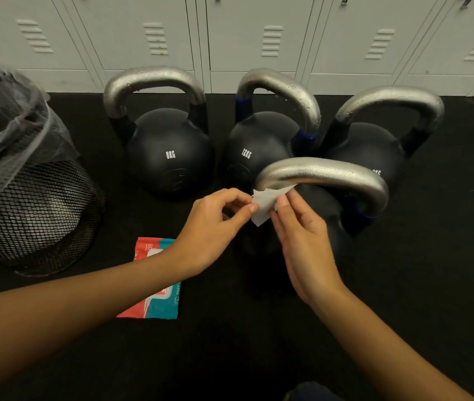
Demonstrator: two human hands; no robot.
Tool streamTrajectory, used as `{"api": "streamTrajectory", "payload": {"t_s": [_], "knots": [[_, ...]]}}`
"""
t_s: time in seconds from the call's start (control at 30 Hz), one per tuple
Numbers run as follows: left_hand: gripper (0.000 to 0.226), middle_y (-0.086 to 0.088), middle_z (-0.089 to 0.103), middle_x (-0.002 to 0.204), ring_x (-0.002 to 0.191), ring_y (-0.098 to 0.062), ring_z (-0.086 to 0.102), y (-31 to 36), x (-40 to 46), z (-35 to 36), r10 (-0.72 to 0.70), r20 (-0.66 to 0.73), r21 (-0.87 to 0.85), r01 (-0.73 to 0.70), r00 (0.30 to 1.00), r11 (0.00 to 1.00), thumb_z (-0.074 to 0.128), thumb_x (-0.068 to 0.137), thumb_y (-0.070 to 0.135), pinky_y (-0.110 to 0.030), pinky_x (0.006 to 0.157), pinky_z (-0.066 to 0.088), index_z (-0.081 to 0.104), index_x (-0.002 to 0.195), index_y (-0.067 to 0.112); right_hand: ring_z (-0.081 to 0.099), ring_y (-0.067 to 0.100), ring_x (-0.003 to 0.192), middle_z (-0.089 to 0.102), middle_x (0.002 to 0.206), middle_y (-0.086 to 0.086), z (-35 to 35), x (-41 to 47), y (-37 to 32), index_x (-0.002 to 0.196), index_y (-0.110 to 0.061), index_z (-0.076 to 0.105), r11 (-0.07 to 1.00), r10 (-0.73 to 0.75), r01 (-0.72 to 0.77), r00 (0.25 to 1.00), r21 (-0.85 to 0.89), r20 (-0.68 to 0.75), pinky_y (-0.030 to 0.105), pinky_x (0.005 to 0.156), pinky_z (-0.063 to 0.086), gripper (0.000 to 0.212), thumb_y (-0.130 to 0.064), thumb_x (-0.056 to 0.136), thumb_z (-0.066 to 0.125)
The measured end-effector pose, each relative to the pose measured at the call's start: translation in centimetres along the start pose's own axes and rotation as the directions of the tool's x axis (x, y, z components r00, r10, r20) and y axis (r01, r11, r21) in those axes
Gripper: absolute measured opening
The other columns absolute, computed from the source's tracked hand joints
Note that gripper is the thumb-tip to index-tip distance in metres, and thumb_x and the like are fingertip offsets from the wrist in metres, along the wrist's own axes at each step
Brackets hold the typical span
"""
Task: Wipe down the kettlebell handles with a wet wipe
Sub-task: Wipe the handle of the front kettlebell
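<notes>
— Wipe (263,205) pinched from both sides: left hand (215,224) gripping its left edge between thumb and curled fingers, right hand (302,235) nipping the right edge with thumb and fingertips. Held bunched just under the left end of the nearest kettlebell's handle (325,176), touching or nearly touching the steel; hard to tell which.

— Biggest risk from here?

— Probably tearing. Thin wet sheet, pulled two ways at once. Too hard a tug while spreading it, and likely a ripped wipe with too little cloth left to wrap the bar.

— And if left bunched?

— Poor coverage, most likely. Small wad, thick curved handle; underside and the bend toward the horns easily missed.

— Dropping it?

— Possible. Light fingertip grip only, black rubber floor (258,342) below. Once dropped, grit picked up and smeared onto the steel.

— Other handles?

— Three more behind: 8KG kettlebell (169,151), 12KG kettlebell (254,146) and a third bell (374,149) at the right, number partly hidden. Droplets showing on all three handles. Could mean one wipe drying out or loading with dirt before the last; fresh ones close by in the red-and-teal wipe pack (157,299), partly under the left forearm.

— Anything to knock?

— Mesh bin (36,204) with its plastic liner well off to the left, grey lockers (230,39) behind. Little danger there.
</notes>
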State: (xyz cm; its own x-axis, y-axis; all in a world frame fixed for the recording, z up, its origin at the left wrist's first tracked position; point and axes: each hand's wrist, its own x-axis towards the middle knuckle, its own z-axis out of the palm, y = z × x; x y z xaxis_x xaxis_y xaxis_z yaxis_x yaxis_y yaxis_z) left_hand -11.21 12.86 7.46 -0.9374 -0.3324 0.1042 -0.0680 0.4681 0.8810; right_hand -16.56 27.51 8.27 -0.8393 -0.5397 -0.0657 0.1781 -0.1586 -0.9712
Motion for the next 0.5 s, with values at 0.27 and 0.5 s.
{"api": "streamTrajectory", "payload": {"t_s": [0.27, 0.5], "knots": [[0.014, 0.013, 0.064, 0.096, 0.094, 0.003, 0.058, -0.2, -0.3, -0.4, -0.051, 0.048, -0.013, 0.051, 0.998, 0.999, 0.058, 0.094, 0.026, -0.01, 0.077, 0.047, 0.067, 0.105, 0.026, 0.063, 0.007, 0.114, 0.071, 0.115, -0.003, 0.2, 0.6, 0.1, 0.117, -0.019, 0.066, 0.997, -0.074, 0.076, 0.987, 0.008, -0.145, 0.029, 0.1, 0.048, 0.025, -0.014, 0.102, 0.047], [0.017, 0.013, 0.064, 0.099, 0.094, 0.002, 0.059, -0.5, -0.5, -0.5, -0.069, 0.091, -0.018, 0.071, 0.993, 0.997, 0.057, 0.094, 0.027, -0.011, 0.077, 0.047, 0.067, 0.108, 0.026, 0.056, 0.005, 0.121, 0.063, 0.128, -0.005, 0.2, 0.6, 1.8, 0.123, -0.023, 0.066, 0.976, -0.053, 0.029, 0.993, -0.217, -0.105, 0.041, 0.11, 0.042, 0.027, -0.021, 0.103, 0.047]]}}
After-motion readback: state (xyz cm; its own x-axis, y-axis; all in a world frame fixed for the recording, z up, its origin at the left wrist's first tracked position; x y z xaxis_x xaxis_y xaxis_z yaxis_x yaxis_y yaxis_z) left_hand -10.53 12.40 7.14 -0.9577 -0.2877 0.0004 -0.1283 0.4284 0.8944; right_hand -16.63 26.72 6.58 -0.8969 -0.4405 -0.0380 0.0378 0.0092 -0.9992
